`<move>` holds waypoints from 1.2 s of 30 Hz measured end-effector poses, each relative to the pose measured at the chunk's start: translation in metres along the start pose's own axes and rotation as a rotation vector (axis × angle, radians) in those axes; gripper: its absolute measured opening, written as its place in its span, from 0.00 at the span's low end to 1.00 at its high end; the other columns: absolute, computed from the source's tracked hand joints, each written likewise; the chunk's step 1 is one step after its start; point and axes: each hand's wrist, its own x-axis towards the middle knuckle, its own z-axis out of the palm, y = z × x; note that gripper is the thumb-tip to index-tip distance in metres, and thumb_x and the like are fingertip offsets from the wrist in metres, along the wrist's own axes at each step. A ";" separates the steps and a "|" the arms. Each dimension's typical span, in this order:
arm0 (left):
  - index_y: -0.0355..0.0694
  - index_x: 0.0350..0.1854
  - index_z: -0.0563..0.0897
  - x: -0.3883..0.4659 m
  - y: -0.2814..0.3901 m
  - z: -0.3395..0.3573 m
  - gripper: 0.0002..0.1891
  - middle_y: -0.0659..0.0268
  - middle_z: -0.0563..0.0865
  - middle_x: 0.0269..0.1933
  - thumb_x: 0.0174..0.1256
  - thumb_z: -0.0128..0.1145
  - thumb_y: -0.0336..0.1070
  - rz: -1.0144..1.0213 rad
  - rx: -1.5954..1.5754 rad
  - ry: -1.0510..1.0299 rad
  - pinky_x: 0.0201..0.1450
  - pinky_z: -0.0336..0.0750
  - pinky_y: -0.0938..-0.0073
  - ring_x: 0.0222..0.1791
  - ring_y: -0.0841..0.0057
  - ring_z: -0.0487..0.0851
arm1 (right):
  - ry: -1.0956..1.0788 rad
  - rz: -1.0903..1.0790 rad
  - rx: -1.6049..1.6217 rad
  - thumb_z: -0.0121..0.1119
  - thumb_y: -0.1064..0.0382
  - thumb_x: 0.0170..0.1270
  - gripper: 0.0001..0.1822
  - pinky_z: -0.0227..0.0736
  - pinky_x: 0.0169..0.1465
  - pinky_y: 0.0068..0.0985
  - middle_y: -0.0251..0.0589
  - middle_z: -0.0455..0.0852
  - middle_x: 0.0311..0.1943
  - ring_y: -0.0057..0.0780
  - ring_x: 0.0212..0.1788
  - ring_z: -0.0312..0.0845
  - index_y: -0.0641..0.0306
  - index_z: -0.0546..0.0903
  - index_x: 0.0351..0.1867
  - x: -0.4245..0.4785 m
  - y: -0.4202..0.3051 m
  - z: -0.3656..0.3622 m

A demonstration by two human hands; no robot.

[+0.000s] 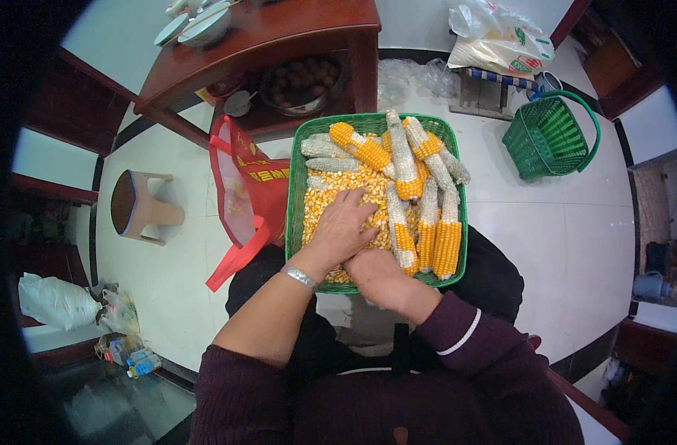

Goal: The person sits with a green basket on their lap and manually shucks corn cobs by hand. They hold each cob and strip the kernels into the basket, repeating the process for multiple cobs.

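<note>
A green woven plastic basket (459,150) rests across my lap. Loose yellow corn kernels (327,194) fill its left part; partly shelled corn cobs (447,245) lie along its right side and top, and bare grey cobs (331,164) at the upper left. My left hand (344,225) lies palm down on the kernels, fingers spread, with nothing visible in its grip. Just below it, touching near the left wrist, is my right hand (374,272); its fingers are bent down into the kernels and partly hidden, so whether it holds anything does not show.
A red bag (260,189) stands against the basket's left side. Beyond are a wooden table (294,25) with bowls, a small stool (149,206) at left, and an empty green handled basket (550,136) at right. A plastic bag (499,47) sits on a low stool behind.
</note>
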 end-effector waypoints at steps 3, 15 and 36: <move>0.42 0.47 0.78 -0.017 -0.011 -0.005 0.18 0.50 0.73 0.53 0.52 0.61 0.37 -0.109 0.011 -0.147 0.53 0.70 0.61 0.52 0.54 0.73 | 0.073 -0.012 0.015 0.51 0.70 0.52 0.11 0.76 0.35 0.36 0.50 0.80 0.34 0.45 0.35 0.81 0.65 0.79 0.37 -0.004 -0.005 -0.006; 0.39 0.39 0.80 -0.038 -0.050 0.000 0.09 0.67 0.79 0.25 0.63 0.56 0.38 -0.435 -0.558 -0.084 0.30 0.73 0.75 0.29 0.77 0.79 | -0.057 0.039 0.006 0.51 0.69 0.52 0.11 0.76 0.37 0.36 0.48 0.78 0.36 0.43 0.37 0.80 0.65 0.78 0.38 -0.002 -0.009 -0.015; 0.34 0.64 0.62 -0.019 -0.037 -0.043 0.39 0.49 0.74 0.57 0.66 0.30 0.67 -0.751 -1.892 0.170 0.55 0.73 0.62 0.51 0.59 0.78 | 0.063 0.032 0.049 0.50 0.69 0.53 0.09 0.76 0.36 0.35 0.47 0.78 0.34 0.43 0.37 0.80 0.64 0.77 0.36 -0.001 -0.014 -0.026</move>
